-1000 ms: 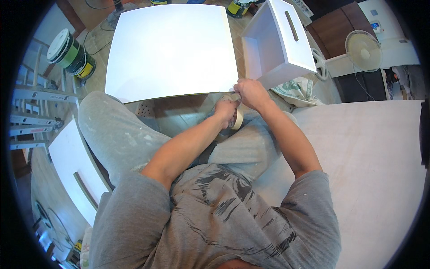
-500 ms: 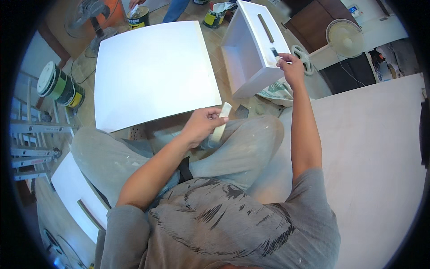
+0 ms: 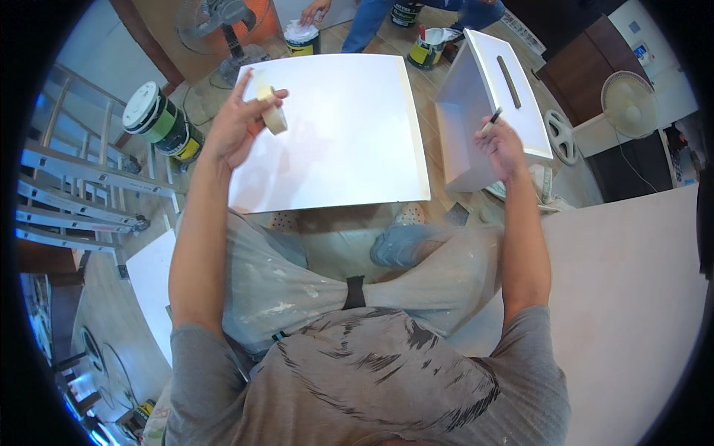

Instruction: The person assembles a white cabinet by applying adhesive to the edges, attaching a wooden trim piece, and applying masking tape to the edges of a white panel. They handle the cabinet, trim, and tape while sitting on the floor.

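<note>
My left hand [image 3: 236,123] is over the left part of a white panel [image 3: 342,141], its fingers holding a roll of cream masking tape [image 3: 274,119]. A pale strip of tape [image 3: 418,126] runs along the panel's right edge. My right hand [image 3: 503,151] is closed round a small tool [image 3: 492,121] with a dark tip and a pale handle; its exact kind cannot be made out. That hand is in front of a white drawer [image 3: 461,137], whose front has a long dark handle slot [image 3: 509,82].
Paint buckets stand at the left [image 3: 165,123] and far side [image 3: 428,50]. Another person's hand [image 3: 315,11] is above a can [image 3: 302,39]. A ladder [image 3: 89,163] stands left, a fan [image 3: 628,104] far right. A large pale board [image 3: 625,297] lies to my right.
My left hand has moved with the tape roll from above my lap to over the panel's left side. My right hand has drawn back from the drawer front, still holding the small tool.
</note>
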The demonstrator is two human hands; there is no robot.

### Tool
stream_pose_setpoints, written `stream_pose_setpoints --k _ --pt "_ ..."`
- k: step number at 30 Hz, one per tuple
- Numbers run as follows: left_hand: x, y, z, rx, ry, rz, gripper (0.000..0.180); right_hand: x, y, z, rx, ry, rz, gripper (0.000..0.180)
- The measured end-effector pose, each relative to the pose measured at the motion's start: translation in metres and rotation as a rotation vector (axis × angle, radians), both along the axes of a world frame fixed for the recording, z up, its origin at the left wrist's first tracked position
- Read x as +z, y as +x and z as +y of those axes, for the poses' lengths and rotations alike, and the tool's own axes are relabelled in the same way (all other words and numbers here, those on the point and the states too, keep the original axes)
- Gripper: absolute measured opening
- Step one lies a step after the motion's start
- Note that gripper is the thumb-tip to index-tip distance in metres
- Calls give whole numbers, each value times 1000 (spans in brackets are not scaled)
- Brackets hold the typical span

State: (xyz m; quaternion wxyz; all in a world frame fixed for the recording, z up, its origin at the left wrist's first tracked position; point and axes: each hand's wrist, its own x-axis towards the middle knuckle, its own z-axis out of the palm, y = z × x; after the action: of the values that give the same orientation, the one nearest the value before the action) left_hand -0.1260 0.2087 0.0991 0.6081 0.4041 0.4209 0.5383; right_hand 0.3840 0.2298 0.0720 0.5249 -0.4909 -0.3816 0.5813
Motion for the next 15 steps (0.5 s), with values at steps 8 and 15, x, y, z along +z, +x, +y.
stream_pose_setpoints --k 8,15 --pt "-35 -115 85 559 -60 752 78 -78 -15 55 120 -234 108 11" --pt "-168 -240 115 357 -399 540 39 -92 -54 100 126 -287 -111 5"
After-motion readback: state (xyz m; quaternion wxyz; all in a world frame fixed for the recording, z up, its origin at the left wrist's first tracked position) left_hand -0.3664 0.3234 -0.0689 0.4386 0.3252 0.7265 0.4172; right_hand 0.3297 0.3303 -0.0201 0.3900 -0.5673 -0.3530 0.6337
